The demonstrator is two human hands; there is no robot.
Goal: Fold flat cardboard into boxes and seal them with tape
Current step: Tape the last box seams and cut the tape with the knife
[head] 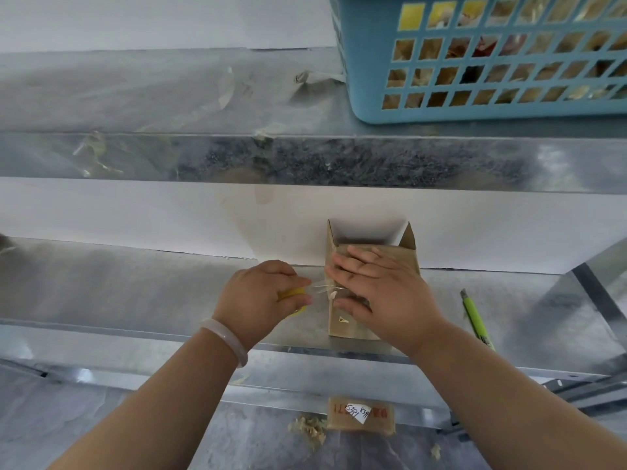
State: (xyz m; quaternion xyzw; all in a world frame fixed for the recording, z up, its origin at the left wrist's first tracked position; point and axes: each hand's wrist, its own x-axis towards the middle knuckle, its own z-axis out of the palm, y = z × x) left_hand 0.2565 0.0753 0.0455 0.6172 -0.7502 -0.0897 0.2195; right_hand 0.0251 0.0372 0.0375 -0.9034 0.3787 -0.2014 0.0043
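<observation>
- Galvanized metal shelves stand against a white wall [118, 212]; the work is on the middle shelf [135, 290], with an upper shelf [152, 93] above it and a lower shelf [101, 422] below.
- The left hand [258, 300] is over the middle shelf, about midway along it, fingers curled round a yellow tape roll [290, 294]; a pale bracelet [224, 344] sits on its wrist.
- A strip of clear tape [320, 287] stretches from the roll rightward to the near left edge of the cardboard box [341, 329].
- The box stands on the middle shelf, its back against the wall and its front close to the shelf's front edge; the far flaps stand up and open.
- The right hand [376, 290] lies flat on top of the box, fingers straight and spread, pressing the folded flaps down where the tape arrives.
- On the lower shelf, under the box, lies a small cardboard piece [373, 418] with a white handwritten label, and wood-shaving scraps [307, 427] just to its left.
- A green utility knife [475, 317] lies on the middle shelf to the right of the box, apart from it, reaching the front edge.
- A blue plastic basket [373, 79] stands at the right end of the upper shelf, with yellowish contents showing through its holes.
</observation>
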